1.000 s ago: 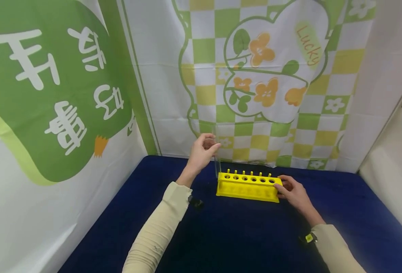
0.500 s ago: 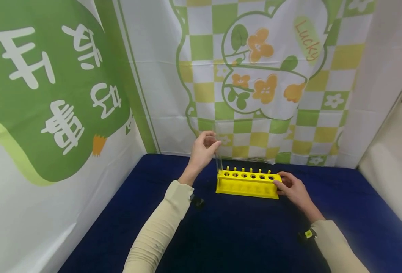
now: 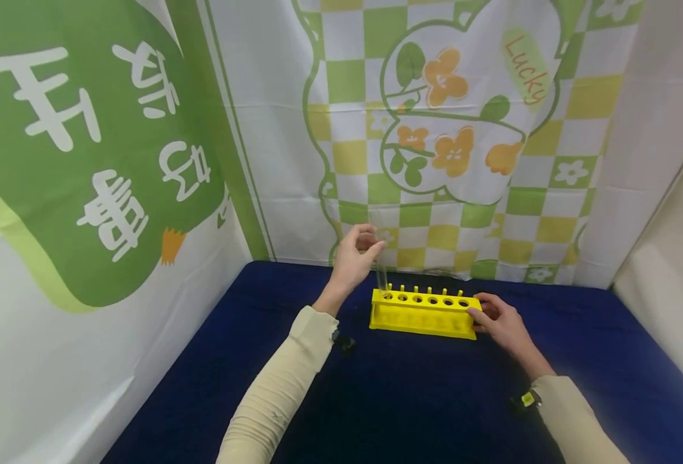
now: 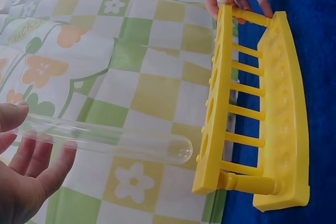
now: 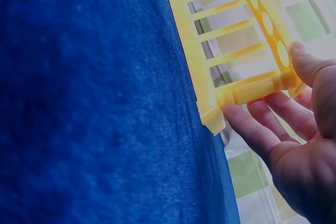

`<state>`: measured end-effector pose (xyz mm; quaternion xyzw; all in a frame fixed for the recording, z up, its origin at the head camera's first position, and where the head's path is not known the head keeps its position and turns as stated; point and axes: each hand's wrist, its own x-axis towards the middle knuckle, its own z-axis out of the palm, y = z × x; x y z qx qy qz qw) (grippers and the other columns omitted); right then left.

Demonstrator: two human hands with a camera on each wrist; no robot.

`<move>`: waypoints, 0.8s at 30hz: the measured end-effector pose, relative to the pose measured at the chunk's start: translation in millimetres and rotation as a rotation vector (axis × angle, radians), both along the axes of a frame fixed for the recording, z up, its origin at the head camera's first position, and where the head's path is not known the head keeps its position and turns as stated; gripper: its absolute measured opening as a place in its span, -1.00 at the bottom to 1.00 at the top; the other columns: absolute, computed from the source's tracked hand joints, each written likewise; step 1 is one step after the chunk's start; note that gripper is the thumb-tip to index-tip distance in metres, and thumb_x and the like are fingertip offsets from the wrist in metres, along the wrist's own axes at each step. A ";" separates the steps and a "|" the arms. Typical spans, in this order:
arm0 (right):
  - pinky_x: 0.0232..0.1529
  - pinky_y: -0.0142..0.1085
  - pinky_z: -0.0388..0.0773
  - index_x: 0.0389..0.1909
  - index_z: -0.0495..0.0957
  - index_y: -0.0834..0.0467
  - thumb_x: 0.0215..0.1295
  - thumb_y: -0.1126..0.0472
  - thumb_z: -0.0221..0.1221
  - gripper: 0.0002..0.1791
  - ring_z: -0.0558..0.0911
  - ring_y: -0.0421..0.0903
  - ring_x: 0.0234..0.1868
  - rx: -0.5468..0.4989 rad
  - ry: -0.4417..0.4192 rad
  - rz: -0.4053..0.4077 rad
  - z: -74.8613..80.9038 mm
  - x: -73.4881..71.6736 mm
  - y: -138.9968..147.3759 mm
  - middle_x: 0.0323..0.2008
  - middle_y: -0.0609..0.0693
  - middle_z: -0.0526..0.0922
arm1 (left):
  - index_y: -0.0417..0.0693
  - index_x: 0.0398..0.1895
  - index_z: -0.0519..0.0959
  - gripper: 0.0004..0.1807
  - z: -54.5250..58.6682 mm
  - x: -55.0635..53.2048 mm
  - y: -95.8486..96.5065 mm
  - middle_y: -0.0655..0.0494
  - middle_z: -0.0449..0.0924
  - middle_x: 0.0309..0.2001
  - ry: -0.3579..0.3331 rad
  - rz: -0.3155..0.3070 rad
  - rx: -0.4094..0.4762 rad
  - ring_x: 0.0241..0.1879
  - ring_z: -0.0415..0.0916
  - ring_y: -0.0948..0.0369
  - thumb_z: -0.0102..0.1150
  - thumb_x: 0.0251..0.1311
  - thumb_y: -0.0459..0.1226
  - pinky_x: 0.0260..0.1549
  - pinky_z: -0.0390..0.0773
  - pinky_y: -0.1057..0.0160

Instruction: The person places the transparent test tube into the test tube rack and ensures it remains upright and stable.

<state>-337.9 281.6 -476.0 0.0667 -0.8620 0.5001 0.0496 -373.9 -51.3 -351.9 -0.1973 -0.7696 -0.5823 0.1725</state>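
Note:
A clear glass test tube (image 3: 381, 274) hangs nearly upright from my left hand (image 3: 357, 254), pinched between thumb and fingers. Its rounded lower end overlaps the leftmost hole of a yellow test tube rack (image 3: 423, 322) in the head view. Seen from the left wrist, that rounded end (image 4: 181, 149) points at the rack's holed top plate (image 4: 214, 103), with a small gap between them. At the rack's right end, my right hand (image 3: 500, 322) grips it, thumb at the top plate and fingers along the end post (image 5: 252, 90). No tubes stand in the rack.
Dark blue cloth (image 3: 411, 393) covers the table under the rack. Behind it hangs a checked green, yellow and white curtain (image 3: 347, 154); a white and green printed sheet (image 3: 115, 309) closes off the left side.
My left hand has shifted slightly right with the test tube, bringing its lower end from beside the rack's left edge to the leftmost hole. My right hand keeps its grip on the rack.

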 end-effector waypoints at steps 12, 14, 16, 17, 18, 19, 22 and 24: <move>-0.19 -0.16 0.71 0.34 0.30 0.19 0.34 -0.15 0.18 -0.29 0.66 0.15 -0.05 0.006 -0.004 -0.014 -1.7 -1.9 -0.5 0.02 0.32 0.57 | -0.15 0.15 0.47 -0.60 -6.5 -3.0 4.2 -0.08 0.61 -0.10 -0.012 -0.014 -0.008 -0.14 0.62 0.03 0.23 0.31 -0.20 -0.23 0.64 0.20; -0.18 -0.15 0.71 0.35 0.29 0.19 0.33 -0.15 0.18 -0.28 0.66 0.15 -0.05 0.003 -0.005 -0.015 -1.1 -1.5 -0.2 0.03 0.32 0.57 | -0.13 0.15 0.47 -0.61 -7.7 -3.3 4.7 -0.07 0.60 -0.09 -0.015 -0.011 -0.014 -0.11 0.61 0.04 0.22 0.32 -0.19 -0.20 0.64 0.18; -0.19 -0.14 0.71 0.36 0.29 0.20 0.33 -0.15 0.18 -0.27 0.66 0.15 -0.05 0.008 0.001 -0.015 -0.4 -0.9 0.2 0.03 0.33 0.57 | -0.09 0.13 0.48 -0.63 -8.5 -3.2 5.0 -0.06 0.60 -0.08 -0.016 -0.008 -0.022 -0.09 0.61 0.04 0.22 0.32 -0.19 -0.16 0.64 0.17; -0.19 -0.14 0.71 0.36 0.28 0.21 0.33 -0.16 0.18 -0.26 0.66 0.15 -0.05 0.010 0.003 -0.014 -0.2 -0.8 0.5 0.03 0.33 0.56 | -0.08 0.13 0.48 -0.63 -8.8 -3.1 4.9 -0.06 0.60 -0.08 -0.017 -0.008 -0.025 -0.09 0.61 0.04 0.22 0.32 -0.19 -0.15 0.64 0.16; -0.19 -0.15 0.71 0.37 0.28 0.22 0.33 -0.16 0.18 -0.25 0.66 0.15 -0.05 0.010 0.005 -0.014 -0.2 -0.9 0.7 0.03 0.34 0.56 | -0.06 0.13 0.48 -0.64 -9.0 -2.9 5.0 -0.06 0.60 -0.07 -0.017 -0.008 -0.027 -0.08 0.61 0.03 0.22 0.32 -0.18 -0.15 0.65 0.16; -0.19 -0.15 0.71 0.37 0.27 0.23 0.33 -0.16 0.18 -0.24 0.66 0.14 -0.05 0.012 0.006 -0.014 -0.2 -1.0 0.9 0.03 0.34 0.56 | -0.06 0.13 0.48 -0.64 -9.2 -2.6 5.0 -0.06 0.60 -0.07 -0.019 -0.009 -0.027 -0.08 0.61 0.03 0.22 0.32 -0.18 -0.14 0.65 0.15; -0.19 -0.17 0.71 0.37 0.27 0.23 0.33 -0.17 0.18 -0.23 0.66 0.12 -0.06 0.015 0.003 -0.015 -0.8 -1.6 0.9 0.03 0.33 0.57 | -0.08 0.13 0.48 -0.63 -9.9 -2.0 5.4 -0.06 0.60 -0.07 -0.019 -0.011 -0.030 -0.08 0.61 0.03 0.22 0.32 -0.19 -0.14 0.65 0.15; -0.19 -0.16 0.71 0.37 0.27 0.25 0.33 -0.16 0.17 -0.23 0.67 0.10 -0.07 0.017 0.004 -0.010 -1.4 -1.7 0.7 0.02 0.34 0.57 | -0.09 0.14 0.48 -0.62 -10.5 -1.8 6.1 -0.06 0.61 -0.08 -0.014 -0.010 -0.035 -0.09 0.61 0.03 0.22 0.32 -0.19 -0.14 0.65 0.14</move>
